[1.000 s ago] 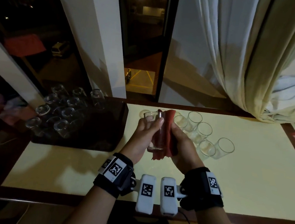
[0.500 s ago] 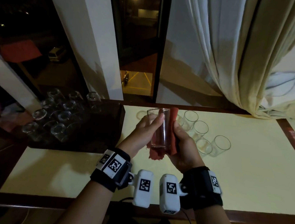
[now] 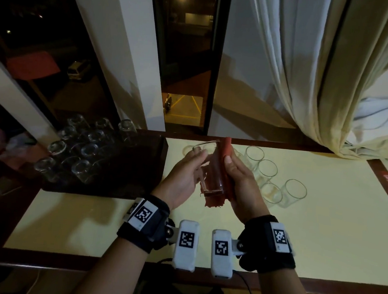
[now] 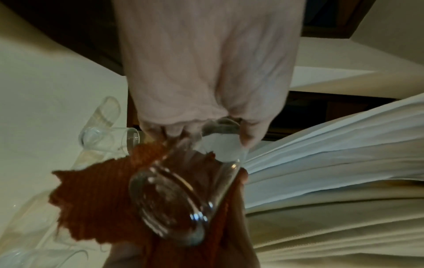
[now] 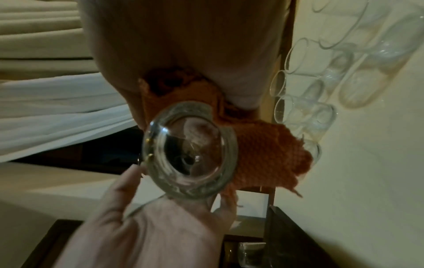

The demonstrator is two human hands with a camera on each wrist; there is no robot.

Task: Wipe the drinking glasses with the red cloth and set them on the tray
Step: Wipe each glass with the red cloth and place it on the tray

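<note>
Glass [image 3: 210, 169] is being held above the table [image 3: 321, 226], left hand [image 3: 183, 178] gripping its rim end while the right hand [image 3: 243, 188] is clamping the cloth [image 3: 227, 163] against its side. Slippery, it could drop onto glasses [image 3: 269, 176] waiting below; the tray [image 3: 115, 187] is sitting left.

Cloth [image 3: 226, 170] now alongside glass [image 3: 212, 171], thinner.

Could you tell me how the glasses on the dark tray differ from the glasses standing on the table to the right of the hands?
The glasses on the tray stand upside down, bases up; the glasses on the table stand upright, mouths open. The tray group is larger and packed in rows on the dark tray, left of the hands; the table group is a handful on the pale table. Both are clear, straight-sided tumblers.
</note>
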